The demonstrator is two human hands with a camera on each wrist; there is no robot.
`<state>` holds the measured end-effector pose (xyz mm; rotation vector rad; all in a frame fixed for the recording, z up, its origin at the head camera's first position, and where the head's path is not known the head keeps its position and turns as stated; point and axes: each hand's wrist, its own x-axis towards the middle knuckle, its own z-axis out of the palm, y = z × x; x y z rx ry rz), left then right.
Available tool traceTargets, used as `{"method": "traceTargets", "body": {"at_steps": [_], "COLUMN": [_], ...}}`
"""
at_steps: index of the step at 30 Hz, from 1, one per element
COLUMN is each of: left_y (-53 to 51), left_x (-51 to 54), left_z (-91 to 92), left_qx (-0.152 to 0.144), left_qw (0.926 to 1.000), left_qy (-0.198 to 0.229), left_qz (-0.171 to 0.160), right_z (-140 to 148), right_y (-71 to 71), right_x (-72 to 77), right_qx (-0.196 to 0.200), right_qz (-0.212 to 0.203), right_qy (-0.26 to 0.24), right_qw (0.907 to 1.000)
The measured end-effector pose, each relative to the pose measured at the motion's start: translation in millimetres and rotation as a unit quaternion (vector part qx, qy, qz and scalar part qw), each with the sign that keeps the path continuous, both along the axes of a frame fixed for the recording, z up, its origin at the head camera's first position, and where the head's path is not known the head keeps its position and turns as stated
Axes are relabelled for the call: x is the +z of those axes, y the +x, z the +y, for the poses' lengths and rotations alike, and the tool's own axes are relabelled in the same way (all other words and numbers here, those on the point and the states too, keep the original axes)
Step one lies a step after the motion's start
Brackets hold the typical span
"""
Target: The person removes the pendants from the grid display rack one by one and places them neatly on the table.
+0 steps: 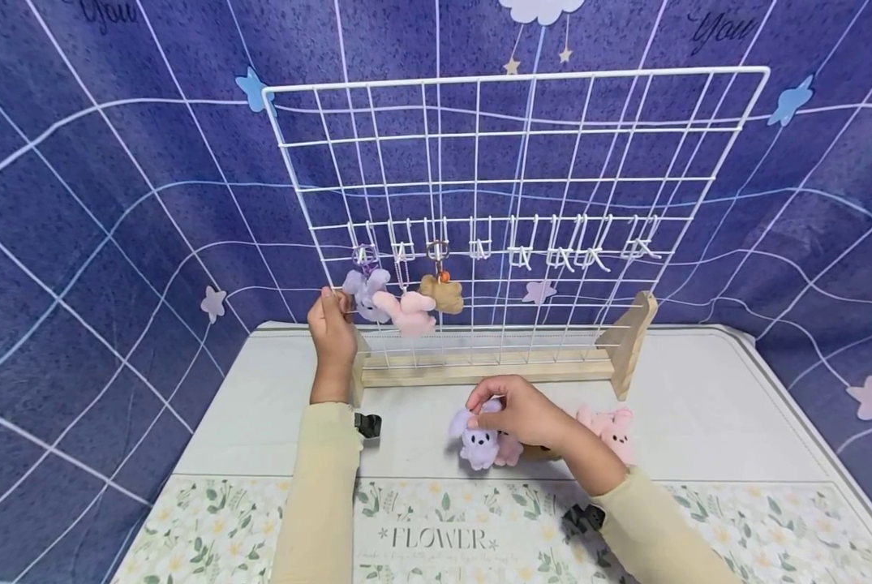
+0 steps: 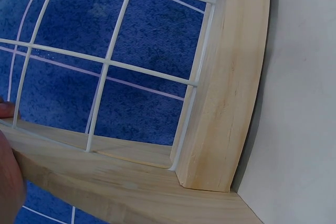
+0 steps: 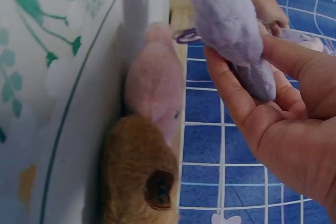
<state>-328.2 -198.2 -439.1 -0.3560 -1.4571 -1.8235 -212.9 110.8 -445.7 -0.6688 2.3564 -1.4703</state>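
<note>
A lavender plush (image 1: 479,446) with long ears is pinched by my right hand (image 1: 519,412) just above the table; in the right wrist view the fingers grip the plush (image 3: 228,24), with a purple ring at its side. Beside it lie a pink plush (image 3: 155,80) and a brown plush (image 3: 139,171). My left hand (image 1: 333,328) holds the left edge of the white wire grid (image 1: 509,178), near its wooden foot. Only part of that hand (image 2: 8,177) shows in the left wrist view. Lavender, pink and tan plushes (image 1: 446,294) hang from hooks on the grid's left.
Several bare white hooks (image 1: 592,258) hang on the grid's middle and right. Pink plush (image 1: 614,434) lies right of my right hand. The wooden base (image 1: 487,371) stands on the white table (image 1: 706,389), behind a floral mat (image 1: 450,535). A blue patterned cloth (image 1: 114,243) surrounds the table.
</note>
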Motion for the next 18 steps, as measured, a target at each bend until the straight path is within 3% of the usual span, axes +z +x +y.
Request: {"method": "traceTargets", "body": {"at_steps": [8,18], "left_y": [2.1,-0.3], "left_x": [0.4,-0.9], "left_z": [0.3,-0.4], "left_qx": [0.008,0.004], "left_qw": [0.9999,0.9999], "left_qy": [-0.008,-0.008], "left_qz": [-0.005,-0.007], "right_z": [-3,-5], "right_y": [-4.1,-8.6], "right_x": [-10.5,-15.7], "right_qx": [0.018,0.014], "right_qz": [0.001,0.038], "right_qy": [0.021,0.026], "right_qw": [0.9996,0.9988]}}
